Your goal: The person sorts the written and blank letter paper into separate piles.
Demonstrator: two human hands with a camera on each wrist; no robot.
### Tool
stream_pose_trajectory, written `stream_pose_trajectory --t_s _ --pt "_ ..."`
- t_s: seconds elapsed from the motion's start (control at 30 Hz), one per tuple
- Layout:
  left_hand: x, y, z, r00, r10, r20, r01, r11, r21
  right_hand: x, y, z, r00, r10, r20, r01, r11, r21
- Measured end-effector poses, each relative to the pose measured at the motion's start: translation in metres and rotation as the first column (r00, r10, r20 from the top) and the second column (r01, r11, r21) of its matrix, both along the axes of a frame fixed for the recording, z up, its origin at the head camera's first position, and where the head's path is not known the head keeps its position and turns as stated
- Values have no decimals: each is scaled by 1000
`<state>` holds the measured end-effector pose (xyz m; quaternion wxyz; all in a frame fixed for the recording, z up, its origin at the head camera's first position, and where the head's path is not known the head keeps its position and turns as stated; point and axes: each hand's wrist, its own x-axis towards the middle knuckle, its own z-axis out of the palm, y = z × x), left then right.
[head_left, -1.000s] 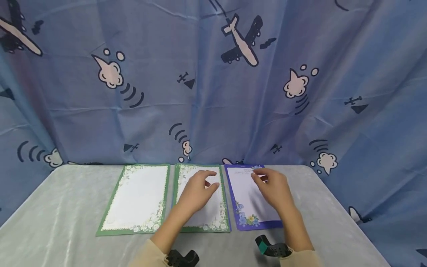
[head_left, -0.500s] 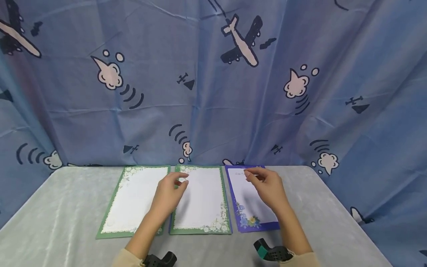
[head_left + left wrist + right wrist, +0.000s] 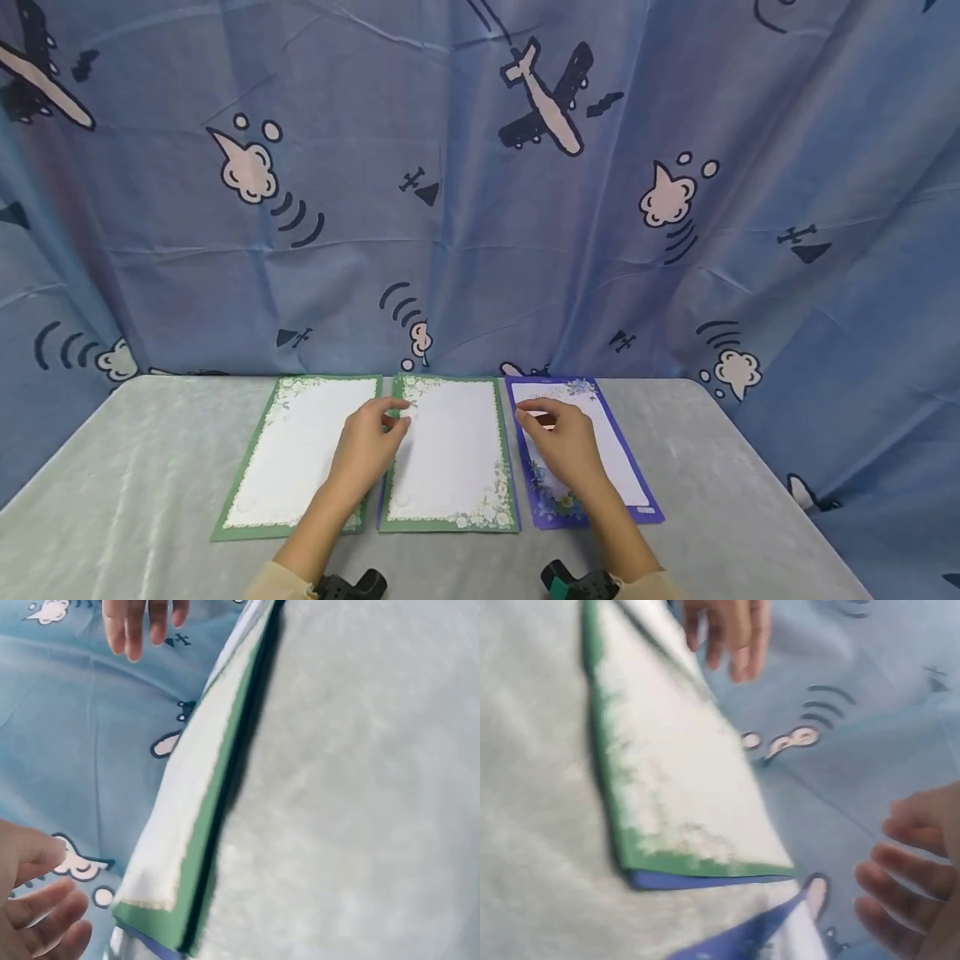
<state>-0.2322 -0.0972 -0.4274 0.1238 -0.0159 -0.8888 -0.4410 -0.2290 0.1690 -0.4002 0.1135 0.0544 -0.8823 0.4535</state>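
Three flower-bordered paper sheets lie side by side on the table: a green-edged left sheet (image 3: 315, 442), a green-edged middle sheet (image 3: 450, 450) and a purple-edged right sheet (image 3: 618, 454). In the right wrist view a blue layer (image 3: 705, 881) shows beneath the middle sheet's green edge. My left hand (image 3: 367, 446) hovers above the gap between the two green-edged sheets, fingers loosely bent and holding nothing. Over the purple-edged sheet hangs my right hand (image 3: 562, 442), also holding nothing and covering part of its lower flowers.
A pale grey cloth (image 3: 127, 467) covers the table. Close behind the far edge hangs a blue curtain (image 3: 360, 200) printed with aeroplanes and clouds. Each wrist wears a black camera mount, the left one (image 3: 352, 586) and the right one (image 3: 581, 583).
My left hand has moved left, from over the middle sheet to the gap beside it. My right hand has shifted left and a little nearer, uncovering the purple-edged sheet's right side.
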Motion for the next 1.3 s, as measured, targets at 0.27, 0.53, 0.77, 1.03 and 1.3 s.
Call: stream_pose_trajectory --t_s 0.27,0.53,0.77,1.03,1.3 --pt "-2 -1 -11 1000 11 7 -11 999 -51 0 -9 -17 999 19 -31 -15 994 106" --pt "-4 -6 -23 1000 20 10 -19 998 -55 -1 -13 -27 999 4 -43 5 977 214" --pt "-4 -7 -29 1000 13 -4 -14 998 -55 -2 -14 -36 1000 -16 -27 22 973 231" --pt "-5 -7 -32 1000 7 -10 -8 998 -67 -3 -14 -48 998 -29 -58 42 971 236" --pt "-4 -8 -32 999 -5 -35 3 998 -67 -3 -14 -48 998 -2 -62 17 969 246"
